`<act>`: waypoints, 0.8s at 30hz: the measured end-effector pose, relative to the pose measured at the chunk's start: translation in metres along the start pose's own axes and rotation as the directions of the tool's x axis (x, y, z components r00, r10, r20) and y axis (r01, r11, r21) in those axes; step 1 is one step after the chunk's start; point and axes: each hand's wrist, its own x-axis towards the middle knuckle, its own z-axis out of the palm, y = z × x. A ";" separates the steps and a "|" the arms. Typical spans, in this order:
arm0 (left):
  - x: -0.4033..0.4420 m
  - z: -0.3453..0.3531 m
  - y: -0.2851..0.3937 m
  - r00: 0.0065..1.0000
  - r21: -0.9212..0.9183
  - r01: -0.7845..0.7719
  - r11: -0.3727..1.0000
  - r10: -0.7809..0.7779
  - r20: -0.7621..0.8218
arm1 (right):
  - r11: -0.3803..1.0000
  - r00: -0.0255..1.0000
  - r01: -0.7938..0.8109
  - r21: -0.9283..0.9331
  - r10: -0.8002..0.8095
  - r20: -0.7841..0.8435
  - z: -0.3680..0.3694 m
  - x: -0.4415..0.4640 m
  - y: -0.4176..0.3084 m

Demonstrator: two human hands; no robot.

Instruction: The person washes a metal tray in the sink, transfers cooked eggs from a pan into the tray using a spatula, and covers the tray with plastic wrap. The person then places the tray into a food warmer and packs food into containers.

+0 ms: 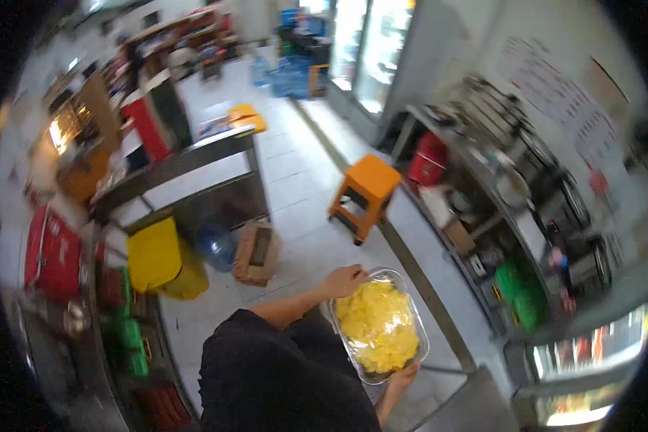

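Observation:
A clear plastic food tray (419, 317) is filled with lumpy yellow food (378, 324), whose exact kind I cannot make out. Glare on top suggests a transparent cover. My left hand (342, 281) reaches from a black sleeve, fingers curled at the tray's upper-left corner. At the lower-right edge, my right hand (405, 376) grips the rim, with part of it hidden beneath the tray. The tray is held in front of my body, above the floor.
An orange stool (371, 178) stands ahead. To the left are a yellow bin (155, 255), a cardboard box (257, 253) and a metal table (219, 155). A metal shelf unit (486, 173) lines the right wall. A grey surface (471, 407) is near my right hand.

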 end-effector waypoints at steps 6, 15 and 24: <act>0.044 -0.085 -0.085 0.950 -0.170 0.219 0.961 -0.250 -0.187 | 0.997 0.863 -0.056 0.060 0.018 0.504 0.161 0.075 -0.129; 0.128 -0.238 -0.154 0.766 -0.177 0.493 0.852 -0.521 -0.376 | 0.979 0.659 -0.060 -0.197 0.187 0.728 0.412 0.118 -0.181; 0.255 -0.286 -0.213 0.594 -0.303 0.410 0.860 -0.504 -0.626 | 0.990 0.308 0.128 -0.057 0.015 0.951 0.610 0.231 -0.230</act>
